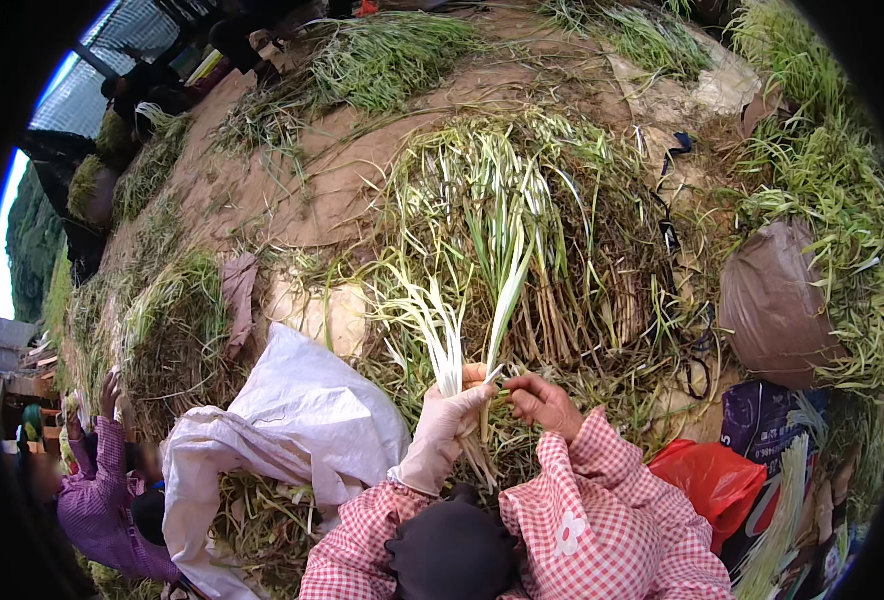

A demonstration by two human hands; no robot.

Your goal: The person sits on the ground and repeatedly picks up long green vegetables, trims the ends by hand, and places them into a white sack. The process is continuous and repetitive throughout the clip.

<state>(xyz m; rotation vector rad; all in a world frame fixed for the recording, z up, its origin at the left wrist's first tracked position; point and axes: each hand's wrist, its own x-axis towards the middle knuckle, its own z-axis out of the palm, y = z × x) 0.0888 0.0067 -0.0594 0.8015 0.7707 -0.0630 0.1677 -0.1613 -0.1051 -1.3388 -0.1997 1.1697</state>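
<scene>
My left hand (442, 431), in a pale thin glove, is closed around a bunch of white-and-pale-green plant stalks (445, 345), with brown ends hanging below the fist. A longer green stalk (508, 307) stands up at the right of the bunch, its lower part by my left thumb. My bare right hand (543, 403) is just right of the left one, thumb and forefinger brought together at a small dark thing near the stalk; whether they pinch the stalk is unclear. Beyond both hands lies a large heap of long stalks (562, 292) with brown lower parts.
A white woven sack (314, 405) with trimmings lies at the left. To the right are a red plastic bag (712, 480), a brown cushion-like bundle (776, 304) and pale stripped stalks (776, 510). A person in a purple checked top (104, 517) works at the far left. More green heaps (393, 60) lie farther off.
</scene>
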